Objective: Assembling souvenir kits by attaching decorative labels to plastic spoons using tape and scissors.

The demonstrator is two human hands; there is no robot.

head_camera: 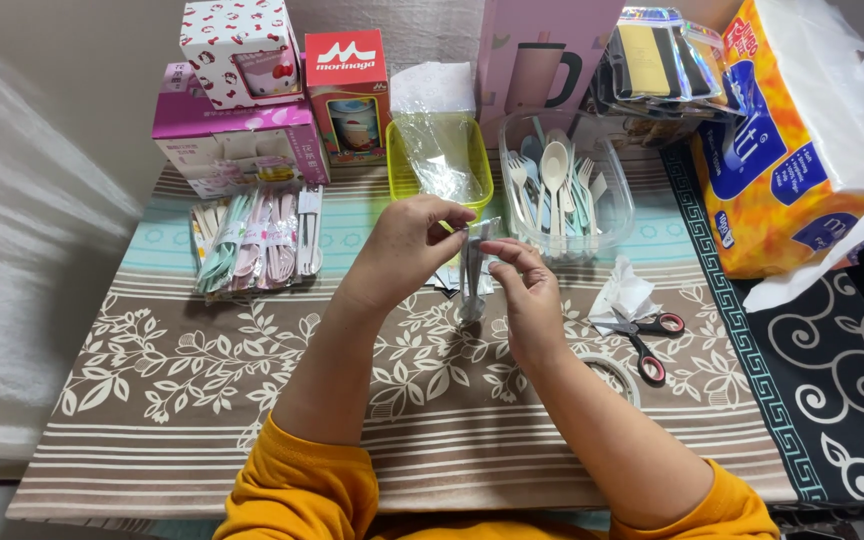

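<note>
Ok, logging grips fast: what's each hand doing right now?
Left hand: fingers pinched on the top of the clear cutlery sleeve.
Right hand: fingers gripping the same sleeve.

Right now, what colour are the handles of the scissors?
Red, with black inner rims, on the scissors; the head view shows them.

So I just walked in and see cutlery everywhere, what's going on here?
A person in orange sleeves holds a narrow clear plastic sleeve with cutlery inside, left hand pinching its top, right hand gripping its side. Loose pastel cutlery sits in a clear tub, finished packs lie at left, and scissors rest at right.
</note>
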